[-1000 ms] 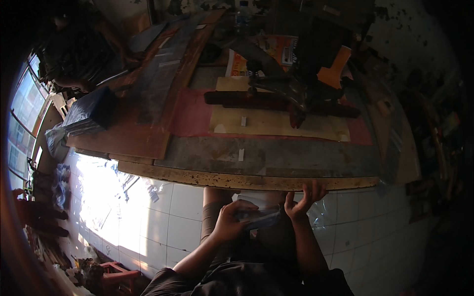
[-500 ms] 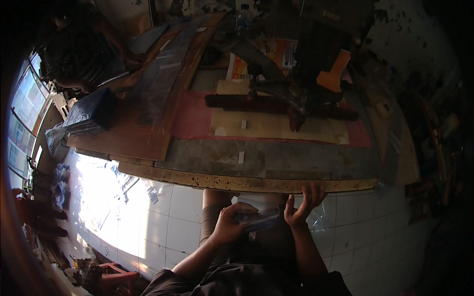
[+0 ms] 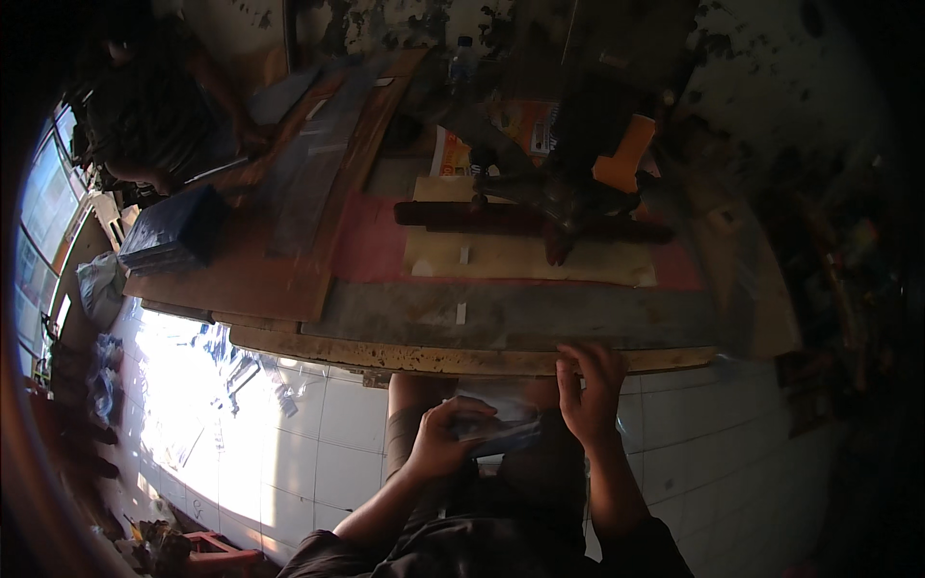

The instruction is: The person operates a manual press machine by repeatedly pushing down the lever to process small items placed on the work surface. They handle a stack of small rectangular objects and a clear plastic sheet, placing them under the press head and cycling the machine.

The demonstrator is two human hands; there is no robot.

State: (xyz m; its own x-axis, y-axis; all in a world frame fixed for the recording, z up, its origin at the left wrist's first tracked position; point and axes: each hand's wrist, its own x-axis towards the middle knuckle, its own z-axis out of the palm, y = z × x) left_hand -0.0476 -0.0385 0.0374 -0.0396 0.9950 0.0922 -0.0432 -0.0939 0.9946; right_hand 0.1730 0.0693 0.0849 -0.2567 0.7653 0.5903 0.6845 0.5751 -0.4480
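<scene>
My left hand [image 3: 445, 438] is closed around one end of a thin clear plastic bag [image 3: 501, 426] held over my lap. The other side of the bag is pinched by my right hand [image 3: 590, 390], whose fingers rise to the front edge of the wooden workbench [image 3: 434, 358]. What is inside the bag I cannot tell. Both forearms enter from the lower edge, in dark sleeves.
On the bench stand a dark machine with an orange part [image 3: 578, 183], a pale sheet [image 3: 525, 258] on a red mat, long boards [image 3: 318, 173] and a blue packet [image 3: 178, 231]. A person [image 3: 154, 116] works at the far left. White floor tiles [image 3: 241, 424] glare with sunlight.
My right hand has moved up to the bench edge with its fingers curled over the bag. The left hand has stayed near my lap.
</scene>
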